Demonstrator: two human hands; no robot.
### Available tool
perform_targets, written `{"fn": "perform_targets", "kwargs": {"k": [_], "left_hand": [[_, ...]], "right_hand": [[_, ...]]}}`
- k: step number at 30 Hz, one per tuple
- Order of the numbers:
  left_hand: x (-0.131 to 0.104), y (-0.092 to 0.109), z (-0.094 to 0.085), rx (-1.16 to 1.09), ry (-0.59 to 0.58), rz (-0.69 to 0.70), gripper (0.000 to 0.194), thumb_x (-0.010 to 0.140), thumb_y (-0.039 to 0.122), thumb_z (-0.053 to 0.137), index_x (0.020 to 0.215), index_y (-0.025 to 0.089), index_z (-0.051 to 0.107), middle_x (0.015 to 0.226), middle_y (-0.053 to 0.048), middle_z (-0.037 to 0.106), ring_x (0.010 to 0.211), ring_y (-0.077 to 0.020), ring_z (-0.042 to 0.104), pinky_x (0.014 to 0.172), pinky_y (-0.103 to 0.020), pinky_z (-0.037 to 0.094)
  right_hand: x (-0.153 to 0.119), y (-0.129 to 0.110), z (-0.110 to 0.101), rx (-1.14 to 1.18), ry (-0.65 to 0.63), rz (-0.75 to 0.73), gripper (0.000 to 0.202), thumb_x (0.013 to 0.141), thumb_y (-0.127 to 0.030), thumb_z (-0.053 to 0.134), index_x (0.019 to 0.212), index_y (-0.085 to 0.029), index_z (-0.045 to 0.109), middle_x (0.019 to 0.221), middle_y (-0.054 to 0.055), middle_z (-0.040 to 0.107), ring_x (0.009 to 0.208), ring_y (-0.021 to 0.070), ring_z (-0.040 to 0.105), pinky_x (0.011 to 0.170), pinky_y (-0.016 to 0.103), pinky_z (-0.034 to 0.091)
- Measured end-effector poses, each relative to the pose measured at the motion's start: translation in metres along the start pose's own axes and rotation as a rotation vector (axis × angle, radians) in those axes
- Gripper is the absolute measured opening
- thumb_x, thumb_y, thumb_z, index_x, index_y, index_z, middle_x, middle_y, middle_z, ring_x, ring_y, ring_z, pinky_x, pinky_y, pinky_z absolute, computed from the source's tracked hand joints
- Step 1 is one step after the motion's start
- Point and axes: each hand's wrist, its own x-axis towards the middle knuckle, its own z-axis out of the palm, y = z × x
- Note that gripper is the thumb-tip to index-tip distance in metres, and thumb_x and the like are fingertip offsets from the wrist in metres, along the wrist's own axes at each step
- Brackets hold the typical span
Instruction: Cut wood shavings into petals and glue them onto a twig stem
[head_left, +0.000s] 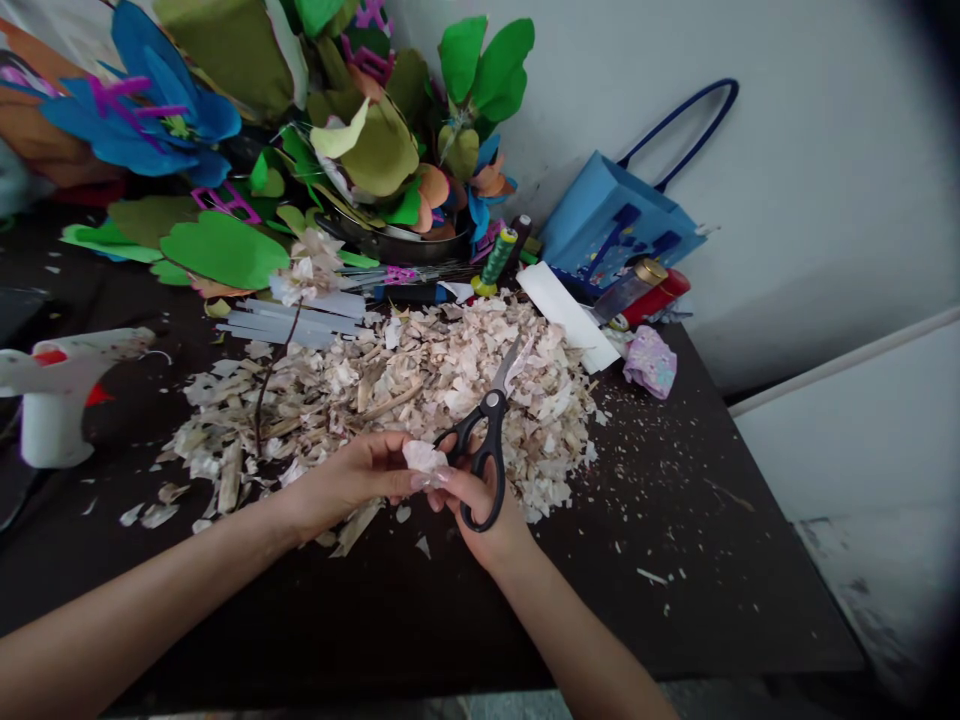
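Observation:
Between the fingertips of both hands is a small whitish, petal-like flake point(424, 457). My left hand point(351, 480) pinches it from the left, thumb below. My right hand point(480, 510) meets it from the right with thumb and finger, and black-handled scissors point(492, 402) hang on that same hand, blades pointing up and away. The scissor blades look nearly closed. Behind the hands spreads a heap of pale dried flakes and chips point(465, 350). A dark twig with a pale flower head point(309, 268) lies on the heap's left side.
A white glue gun point(60, 385) rests at left, near translucent glue sticks point(296, 320). Fabric flowers point(375, 150) fill the back. Thread spools point(496, 260), a blue bag point(619, 225), a white strip point(570, 318) and crumpled lilac cloth point(651, 361) stand toward the right of the dark table point(720, 590).

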Motion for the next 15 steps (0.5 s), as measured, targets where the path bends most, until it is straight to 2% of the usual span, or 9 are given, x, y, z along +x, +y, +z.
{"fn": "perform_targets", "kwargs": {"k": [5, 9, 15], "left_hand": [[0.0012, 0.0000, 0.0006, -0.055, 0.095, -0.019, 0.027, 0.069, 0.035, 0.088, 0.082, 0.017, 0.073, 0.072, 0.000, 0.073, 0.063, -0.0113, 0.056, 0.058, -0.022, 0.040], [0.0018, -0.0003, 0.0000, -0.047, 0.042, -0.003, 0.025, 0.072, 0.035, 0.086, 0.083, 0.017, 0.073, 0.075, 0.000, 0.074, 0.066, -0.0109, 0.057, 0.060, -0.021, 0.040], [0.0009, 0.0018, 0.0000, -0.036, 0.028, -0.001, 0.022, 0.077, 0.034, 0.083, 0.084, 0.017, 0.071, 0.074, -0.001, 0.075, 0.065, -0.0108, 0.056, 0.059, -0.022, 0.038]], "right_hand": [[0.0021, 0.0019, -0.0041, -0.005, 0.050, -0.047, 0.030, 0.065, -0.026, 0.083, 0.089, -0.020, 0.066, 0.076, -0.003, 0.065, 0.054, 0.0097, 0.056, 0.048, 0.021, 0.046], [0.0023, 0.0017, -0.0057, 0.008, 0.026, -0.044, 0.026, 0.067, -0.023, 0.082, 0.089, -0.020, 0.067, 0.077, -0.002, 0.066, 0.055, 0.0099, 0.057, 0.048, 0.021, 0.046], [0.0007, -0.0007, -0.0043, 0.030, 0.016, 0.008, 0.029, 0.065, -0.023, 0.083, 0.088, -0.020, 0.066, 0.075, -0.003, 0.063, 0.052, 0.0094, 0.057, 0.048, 0.021, 0.046]]}}
